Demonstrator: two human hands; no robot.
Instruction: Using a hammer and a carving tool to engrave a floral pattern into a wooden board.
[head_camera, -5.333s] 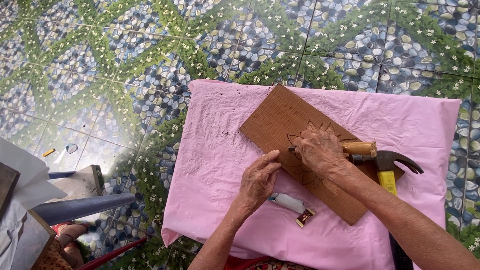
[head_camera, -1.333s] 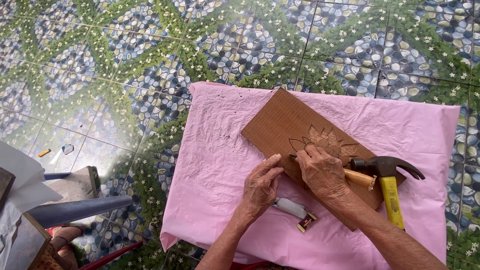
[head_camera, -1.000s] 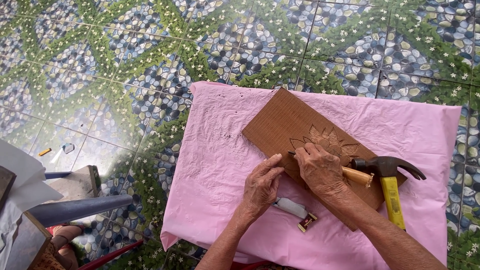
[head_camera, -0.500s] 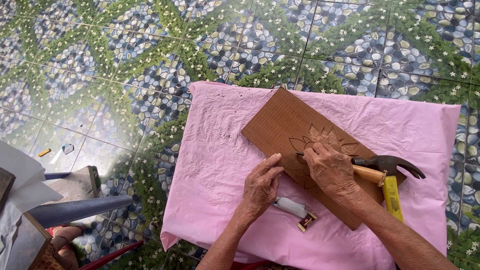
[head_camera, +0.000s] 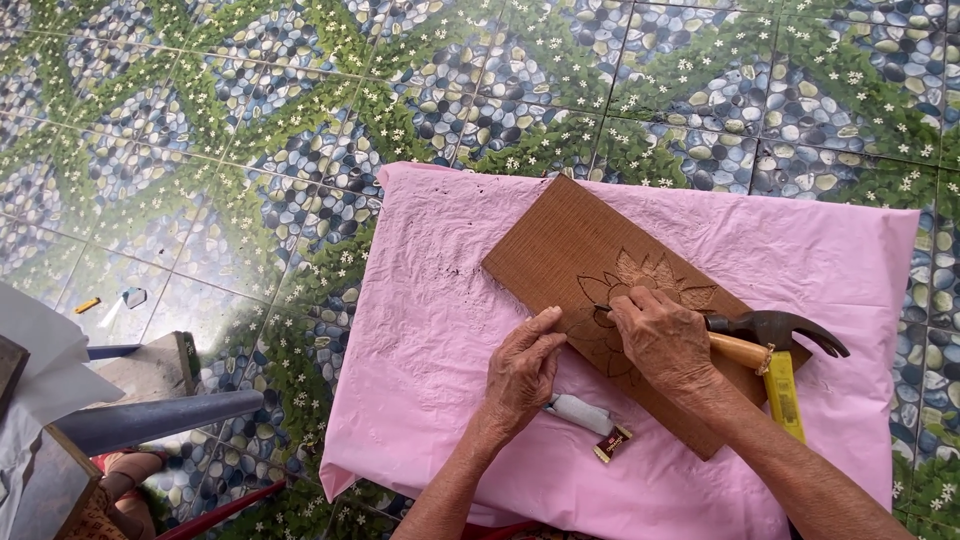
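A brown wooden board (head_camera: 560, 250) with a flower carved into it lies slanted on a pink cloth (head_camera: 430, 330). My right hand (head_camera: 662, 338) rests on the carving and grips a small carving tool whose wooden handle (head_camera: 738, 350) sticks out to the right. My left hand (head_camera: 522, 372) presses on the board's near edge, fingers curled, holding nothing. A claw hammer (head_camera: 782, 345) with a yellow handle lies on the cloth just right of my right hand. A small white-wrapped tool (head_camera: 590, 420) lies by my left wrist.
The cloth covers a low table standing on a floor of blue pebble and green leaf patterned tiles (head_camera: 250, 130). At the lower left are a blue-grey pipe (head_camera: 150, 420), a wooden block (head_camera: 150, 365) and other clutter.
My right hand has slid up and left along the carving with the tool. My left hand and the board have stayed in place.
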